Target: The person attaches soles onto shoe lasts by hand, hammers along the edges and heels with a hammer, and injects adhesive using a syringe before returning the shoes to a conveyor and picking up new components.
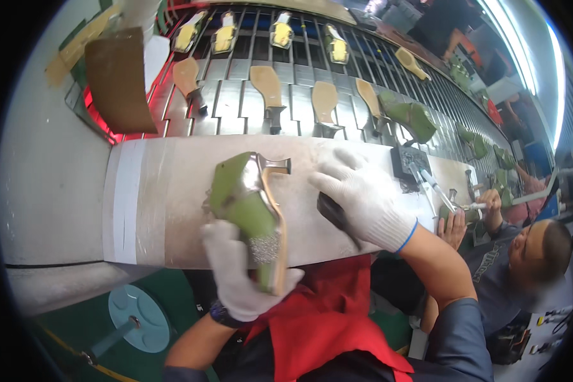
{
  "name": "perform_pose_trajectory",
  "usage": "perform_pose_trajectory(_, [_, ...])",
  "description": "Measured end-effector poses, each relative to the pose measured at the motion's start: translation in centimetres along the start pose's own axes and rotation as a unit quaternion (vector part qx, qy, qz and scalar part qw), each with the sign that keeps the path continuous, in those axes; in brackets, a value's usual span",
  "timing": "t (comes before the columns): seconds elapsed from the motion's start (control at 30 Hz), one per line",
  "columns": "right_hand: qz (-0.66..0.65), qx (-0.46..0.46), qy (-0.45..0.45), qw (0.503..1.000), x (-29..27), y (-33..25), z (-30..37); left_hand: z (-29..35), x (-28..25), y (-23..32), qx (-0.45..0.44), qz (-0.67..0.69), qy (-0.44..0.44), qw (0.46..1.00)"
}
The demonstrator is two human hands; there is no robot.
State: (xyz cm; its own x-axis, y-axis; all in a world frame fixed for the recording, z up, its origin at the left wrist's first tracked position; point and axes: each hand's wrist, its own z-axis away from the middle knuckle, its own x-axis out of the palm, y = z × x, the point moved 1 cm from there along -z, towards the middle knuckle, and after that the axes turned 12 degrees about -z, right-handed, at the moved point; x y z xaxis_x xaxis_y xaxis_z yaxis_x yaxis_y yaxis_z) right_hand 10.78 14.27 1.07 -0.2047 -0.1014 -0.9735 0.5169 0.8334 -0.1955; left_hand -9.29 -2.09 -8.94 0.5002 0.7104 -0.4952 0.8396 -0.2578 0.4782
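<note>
My left hand (230,270), in a white knit glove, grips a green high-heeled shoe (239,200) by its toe end, just above the near edge of the pale bench. The shoe is tilted, its tan sole edge and dark metallic heel turned to the right. Glittering silver trim shows near the toe. My right hand (366,200), gloved in white with a blue cuff edge, is closed over a dark, tapered object (333,213) low over the bench. Its kind cannot be made out, as the glove covers part of it.
Beyond the bench (149,210), a slatted metal conveyor (226,105) carries several tan heeled soles (266,86) and green shoes (409,118). A black block (409,162) and a white-handled brush (436,188) lie at right. Close by, a co-worker's hand (453,228) works. A brown board (118,83) stands left.
</note>
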Motion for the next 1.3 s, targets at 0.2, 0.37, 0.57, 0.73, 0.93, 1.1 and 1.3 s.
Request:
perform_pose_trajectory(0.2, [-0.314, 0.101, 0.064, 0.942, -0.1, -4.9, 6.8, -1.7, -2.8, -6.7, -0.315, 0.328, 0.024, 0.890])
perform_pose_trajectory(0.37, [-0.854, 0.302, 0.168, 0.389, 7.3, -5.7, 6.2, -2.3, -4.3, -7.3, -0.358, 0.534, -0.046, 0.764])
perform_pose_trajectory(0.57, [-0.942, 0.144, 0.142, 0.268, 6.9, -8.7, 2.2, -2.4, -4.2, -8.8, -0.305, 0.313, -0.215, 0.873])
perform_pose_trajectory(0.73, [-0.783, 0.139, 0.322, 0.513, 4.9, -4.2, -8.7, -1.9, -1.8, -4.3, 0.037, -0.133, -0.143, 0.980])
perform_pose_trajectory(0.93, [-0.379, 0.323, 0.267, 0.825, 6.7, 2.5, -17.8, -2.2, -0.8, -3.7, 0.067, -0.117, -0.141, 0.981])
perform_pose_trajectory(1.1, [-0.332, 0.268, 0.161, 0.890, 0.9, 3.4, -17.2, -1.5, -1.3, -4.7, 0.059, -0.132, -0.151, 0.978])
perform_pose_trajectory(1.3, [0.064, 0.366, -0.067, 0.926, -1.1, 21.8, -12.9, -2.2, -0.6, -4.3, 0.085, -0.147, -0.133, 0.976])
